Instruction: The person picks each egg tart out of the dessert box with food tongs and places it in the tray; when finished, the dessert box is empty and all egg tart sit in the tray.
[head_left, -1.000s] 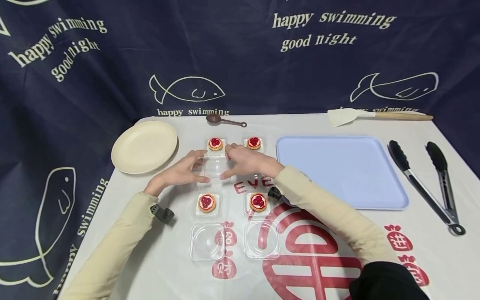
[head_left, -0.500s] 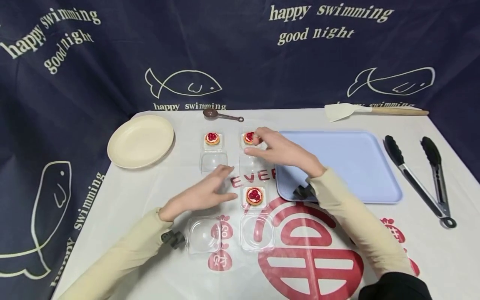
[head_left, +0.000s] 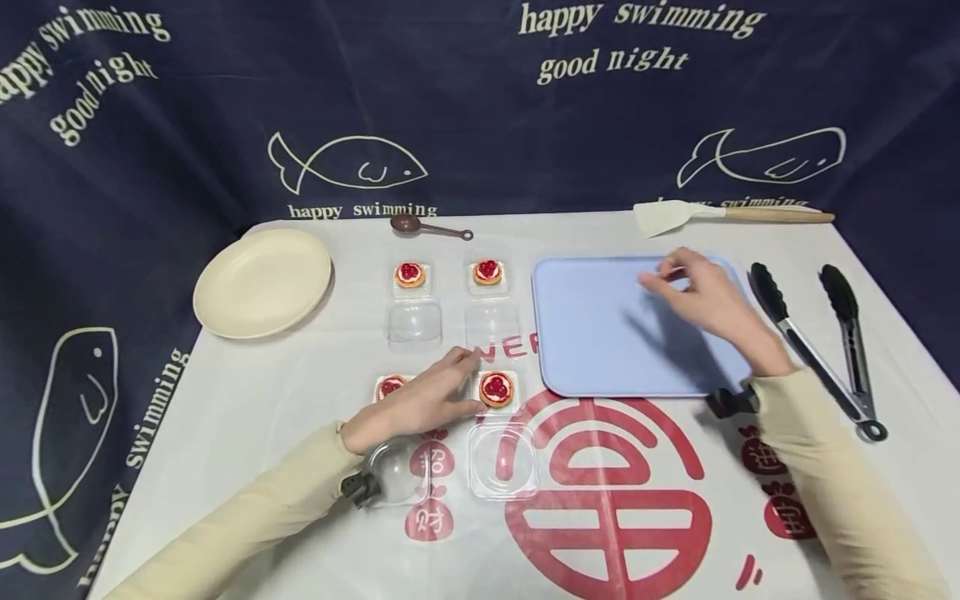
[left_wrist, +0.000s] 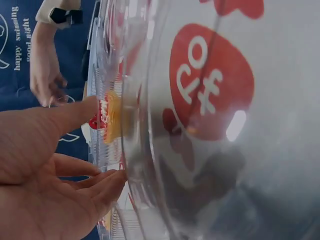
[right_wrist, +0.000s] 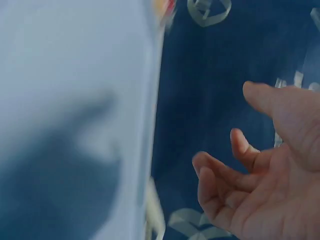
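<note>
My left hand (head_left: 416,400) reaches over the front left tart (head_left: 391,387), partly covering it. Its thumb and fingertips are spread at the left side of the front right tart (head_left: 497,389), which sits in a clear plastic box with its lid (head_left: 504,461) folded open toward me. In the left wrist view the fingertips are close to the clear plastic; whether they touch it I cannot tell. Above the blue tray (head_left: 592,333) hovers my right hand (head_left: 701,296), fingers loosely bent and holding nothing. Two more berry-topped tarts, left (head_left: 410,275) and right (head_left: 487,272), lie in open clear boxes farther back.
A cream plate (head_left: 262,283) lies at the back left, with a brown measuring spoon (head_left: 406,224) beyond the boxes. Along the back right edge rests a spatula (head_left: 667,217) with a wooden handle. Black-tipped tongs (head_left: 813,358) lie right of the tray.
My right hand has left the boxes and moved right, over the tray. My left hand has come from the back left box toward the front right one. The head view has shifted slightly.
</note>
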